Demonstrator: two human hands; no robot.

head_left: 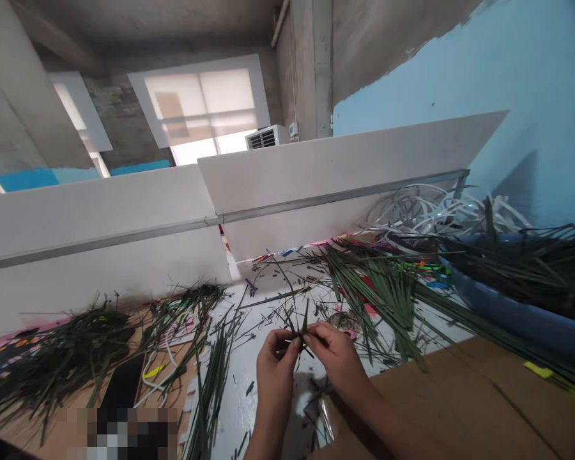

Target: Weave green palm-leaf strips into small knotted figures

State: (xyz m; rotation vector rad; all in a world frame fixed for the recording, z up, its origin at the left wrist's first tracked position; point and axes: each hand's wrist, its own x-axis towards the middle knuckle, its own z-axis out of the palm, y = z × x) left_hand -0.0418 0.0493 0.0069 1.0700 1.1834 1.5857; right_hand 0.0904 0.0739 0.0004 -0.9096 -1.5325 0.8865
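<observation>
I've got L hand (276, 365) & R hand (335, 351) pinching a small leaf piece (299, 331) btwn them, above the white tabletop (236, 396). Prob. partway: strands seem joined mid-piece, but pointy ends stick out loose. Plenty of leaf strips (388, 294) lie unused nearby; knot detail's too small to tell.

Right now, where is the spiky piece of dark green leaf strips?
In the head view, the spiky piece is below centre, held between the left hand and right hand, over the white surface.
</observation>
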